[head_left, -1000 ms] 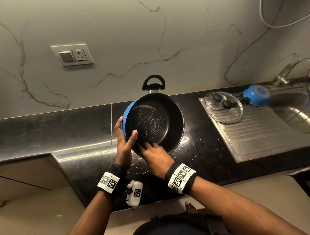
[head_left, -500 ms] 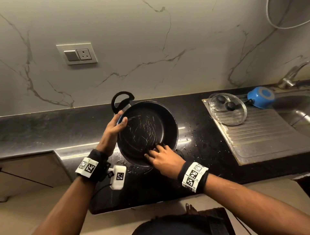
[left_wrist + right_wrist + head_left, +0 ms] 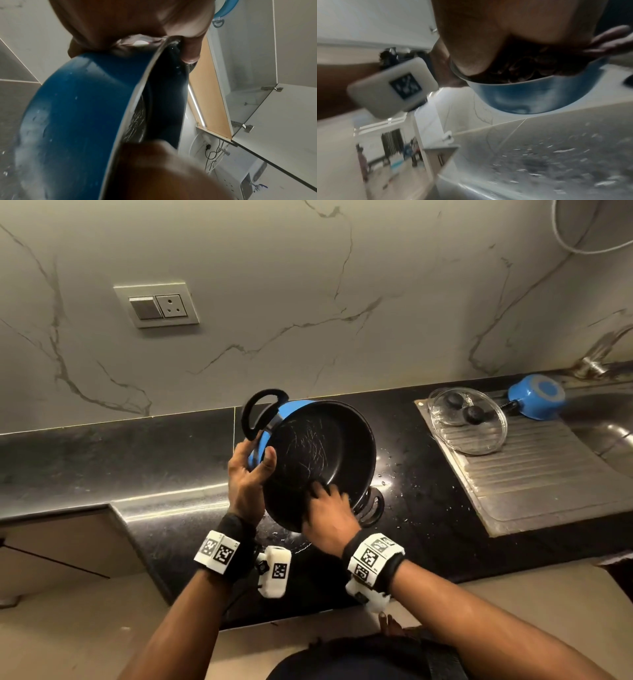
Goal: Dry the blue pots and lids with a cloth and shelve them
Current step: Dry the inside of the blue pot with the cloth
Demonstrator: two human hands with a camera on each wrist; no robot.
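Blue pot held tilted above the counter, interior under inspection; drying not yet evident.

My left hand (image 3: 251,474) grips the blue pot (image 3: 318,460) at its rim, thumb hooked inside and fingers curled round the blue wall just below the upper loop handle (image 3: 262,412). My right hand (image 3: 329,515) rests its fingers on the dark interior near the lower rim; whether they pinch the rim or merely press I cannot tell. No cloth is visible in either hand. Water beads lie on the black counter (image 3: 428,508) beneath. A glass lid (image 3: 467,421) and a second blue pot (image 3: 536,395) wait on the draining board (image 3: 548,474). Judgement: the next move calls for a cloth, with one hand steadying the wet rim.
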